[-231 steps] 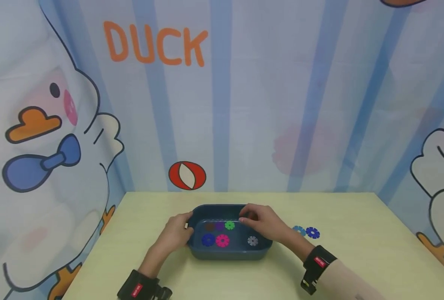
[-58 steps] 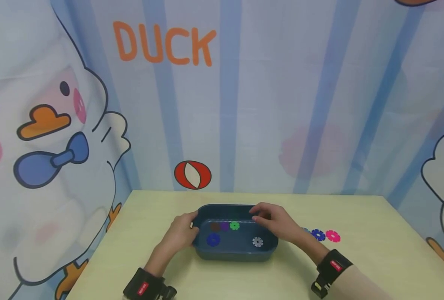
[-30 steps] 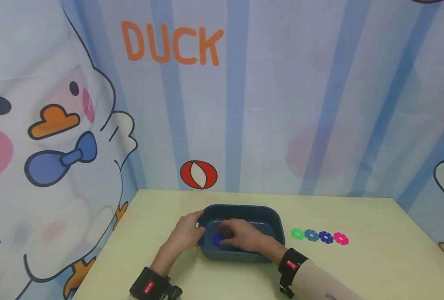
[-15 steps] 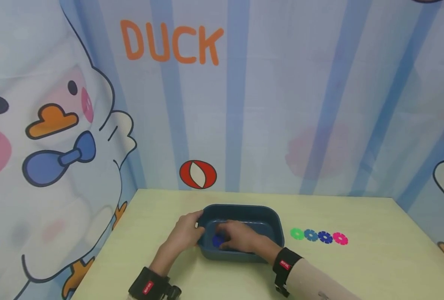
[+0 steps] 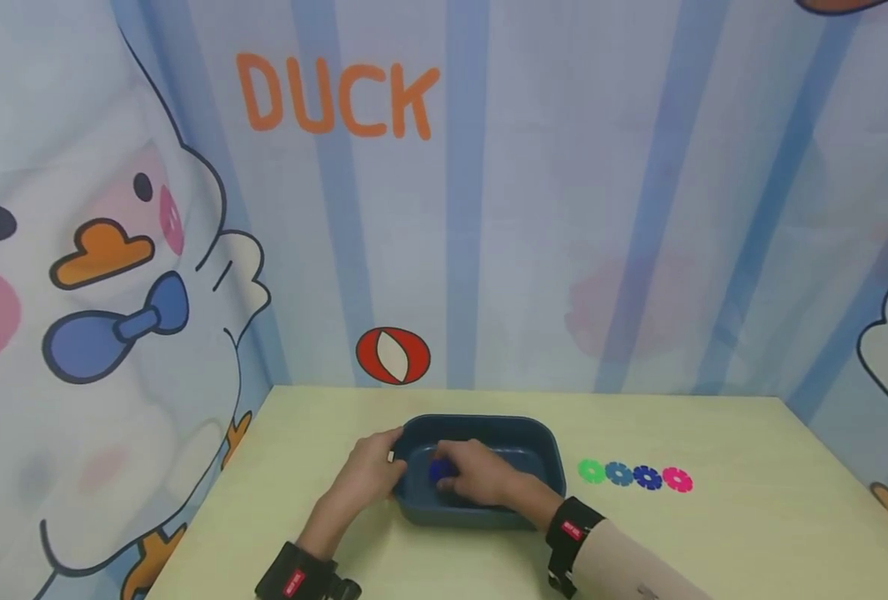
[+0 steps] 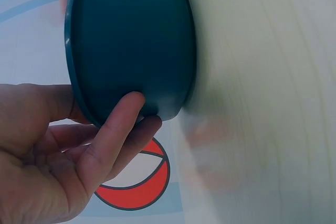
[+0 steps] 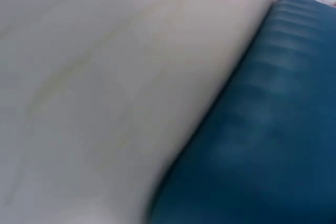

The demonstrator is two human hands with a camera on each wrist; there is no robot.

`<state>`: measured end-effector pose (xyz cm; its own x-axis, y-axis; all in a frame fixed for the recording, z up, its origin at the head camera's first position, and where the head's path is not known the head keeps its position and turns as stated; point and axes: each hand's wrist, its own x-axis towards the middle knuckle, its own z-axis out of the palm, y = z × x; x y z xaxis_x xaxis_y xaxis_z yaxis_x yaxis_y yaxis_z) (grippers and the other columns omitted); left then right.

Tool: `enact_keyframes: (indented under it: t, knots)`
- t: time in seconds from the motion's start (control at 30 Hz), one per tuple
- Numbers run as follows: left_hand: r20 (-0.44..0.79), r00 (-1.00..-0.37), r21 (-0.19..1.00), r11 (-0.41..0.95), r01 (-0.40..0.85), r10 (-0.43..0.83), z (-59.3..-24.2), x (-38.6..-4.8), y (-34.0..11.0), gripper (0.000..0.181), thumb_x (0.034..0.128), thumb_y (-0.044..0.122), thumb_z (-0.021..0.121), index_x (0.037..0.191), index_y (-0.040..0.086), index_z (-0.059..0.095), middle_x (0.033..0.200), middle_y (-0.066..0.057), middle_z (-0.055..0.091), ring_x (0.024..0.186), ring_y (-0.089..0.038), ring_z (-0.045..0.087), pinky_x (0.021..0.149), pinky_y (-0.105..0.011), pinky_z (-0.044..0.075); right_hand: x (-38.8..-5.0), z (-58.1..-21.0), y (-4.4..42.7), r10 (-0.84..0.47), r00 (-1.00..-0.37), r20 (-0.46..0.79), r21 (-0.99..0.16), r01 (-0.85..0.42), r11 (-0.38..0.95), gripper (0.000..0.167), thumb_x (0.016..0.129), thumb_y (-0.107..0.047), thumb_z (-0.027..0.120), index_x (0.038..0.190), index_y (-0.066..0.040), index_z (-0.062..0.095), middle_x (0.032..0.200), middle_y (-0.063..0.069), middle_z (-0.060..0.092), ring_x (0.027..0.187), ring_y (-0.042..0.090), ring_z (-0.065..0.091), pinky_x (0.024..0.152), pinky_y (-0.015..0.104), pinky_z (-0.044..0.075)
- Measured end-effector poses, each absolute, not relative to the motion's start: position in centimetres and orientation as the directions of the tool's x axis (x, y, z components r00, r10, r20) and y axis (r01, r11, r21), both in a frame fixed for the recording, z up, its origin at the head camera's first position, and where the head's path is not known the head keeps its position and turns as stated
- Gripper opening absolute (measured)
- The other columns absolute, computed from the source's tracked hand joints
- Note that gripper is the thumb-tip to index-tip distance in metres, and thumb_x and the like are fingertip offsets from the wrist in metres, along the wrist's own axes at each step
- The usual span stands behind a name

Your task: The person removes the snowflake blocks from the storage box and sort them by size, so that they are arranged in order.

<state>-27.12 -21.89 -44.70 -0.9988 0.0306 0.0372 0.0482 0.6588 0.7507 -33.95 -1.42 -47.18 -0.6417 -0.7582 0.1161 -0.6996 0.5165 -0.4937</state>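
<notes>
A dark blue rectangular tray (image 5: pixel 481 518) stands on the table; its wall (image 6: pixel 142 35) fills much of the left wrist view. My left hand (image 5: pixel 364 473) grips its left end, fingers against the outside. Inside, my right hand (image 5: pixel 477 472) pinches a deep blue plastic snowflake disc (image 5: pixel 439 471), which looks tipped up from the bottom. The hand and forearm hide part of the tray. To the right lie a green disc (image 5: pixel 592 472), a lighter blue disc (image 5: pixel 619 474), a dark blue disc (image 5: pixel 647 477) and a pink disc (image 5: pixel 677 480) in a row. The right wrist view shows no hand.
The pale yellow table (image 5: pixel 639 542) runs back to a hanging cloth (image 5: pixel 526 208) printed with ducks and blue stripes. Each wrist wears a black camera strap (image 5: pixel 574 529).
Over these seconds the pink and green discs have gone from the tray to the table row. Since half a second ago, my right fingers have closed on the blue disc. My left hand keeps its hold.
</notes>
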Motion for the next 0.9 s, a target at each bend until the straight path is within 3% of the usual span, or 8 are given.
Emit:
enact_keyframes:
  t: [0.07,0.23,0.33,0.5,0.6,0.77,0.9]
  knots:
    - [0.038,-0.999,0.751,0.658,0.05,0.032,-44.9,-27.2,-21.8,0.059,0.0983,-0.003,0.063,0.155,-0.008,0.046,0.146,-0.032,0.058,0.053,-0.013,0.063,0.05,-0.03,0.057,-34.0,-46.9,-0.9,-0.741,-0.654,0.151,-0.513,-0.693,0.507,0.031,0.093,-0.01,0.08,0.121,-0.008,0.066,0.111,0.01,0.076,0.099,0.021,0.072,0.083,0.033,0.06]
    - [0.045,-0.999,0.749,0.661,0.048,0.022,-45.0,-27.3,-21.9,0.059,0.0973,-0.004,0.061,0.154,-0.009,0.046,0.148,-0.033,0.057,0.051,-0.013,0.063,0.049,-0.03,0.057,-34.4,-46.4,0.9,-0.694,-0.685,0.222,-0.572,-0.668,0.477,0.035,0.095,-0.007,0.077,0.126,-0.007,0.06,0.096,0.004,0.073,0.083,0.013,0.065,0.072,0.027,0.055]
    - [0.054,-0.998,0.748,0.661,0.054,0.021,-45.0,-27.3,-21.9,0.06,0.0963,-0.005,0.06,0.154,-0.009,0.046,0.147,-0.033,0.057,0.05,-0.013,0.062,0.048,-0.03,0.057,-34.5,-45.8,2.3,-0.671,-0.706,0.225,-0.624,-0.634,0.457,0.035,0.096,-0.007,0.076,0.128,-0.007,0.061,0.081,-0.003,0.063,0.07,0.008,0.055,0.065,0.025,0.049]
    - [0.059,-0.998,0.75,0.659,0.058,0.021,-45.0,-27.3,-21.8,0.06,0.0952,-0.006,0.06,0.154,-0.009,0.047,0.147,-0.034,0.057,0.049,-0.013,0.063,0.047,-0.03,0.057,-34.4,-44.8,5.0,-0.679,-0.704,0.21,-0.663,-0.612,0.43,0.033,0.099,-0.01,0.072,0.132,-0.008,0.067,0.072,-0.006,0.046,0.061,0.006,0.042,0.063,0.024,0.041]
    - [0.051,-0.998,0.753,0.656,0.053,0.022,-44.9,-27.2,-21.8,0.061,0.0949,-0.006,0.06,0.154,-0.01,0.046,0.148,-0.034,0.056,0.05,-0.013,0.064,0.047,-0.03,0.057,-34.6,-44.5,6.5,-0.685,-0.704,0.185,-0.724,-0.57,0.39,0.034,0.101,-0.008,0.068,0.135,-0.005,0.067,0.073,-0.003,0.05,0.066,0.012,0.055,0.064,0.025,0.047]
    - [0.048,-0.999,0.757,0.652,0.049,0.019,-44.8,-27.2,-21.8,0.061,0.0952,-0.007,0.06,0.154,-0.009,0.046,0.148,-0.033,0.057,0.051,-0.014,0.064,0.048,-0.03,0.058,-35.0,-44.1,9.0,-0.672,-0.728,0.14,-0.829,-0.457,0.322,0.038,0.102,-0.006,0.067,0.139,0.001,0.062,0.076,0.014,0.058,0.078,0.038,0.068,0.06,0.026,0.049]
    - [0.052,-0.998,0.757,0.651,0.053,0.021,-44.9,-27.1,-21.7,0.06,0.0951,-0.007,0.059,0.154,-0.01,0.046,0.147,-0.033,0.057,0.05,-0.014,0.063,0.047,-0.03,0.057,-35.0,-43.9,10.8,-0.643,-0.758,0.116,-0.876,-0.383,0.294,0.039,0.101,-0.006,0.067,0.137,0.006,0.055,0.08,0.011,0.063,0.078,0.032,0.067,0.059,0.026,0.048]
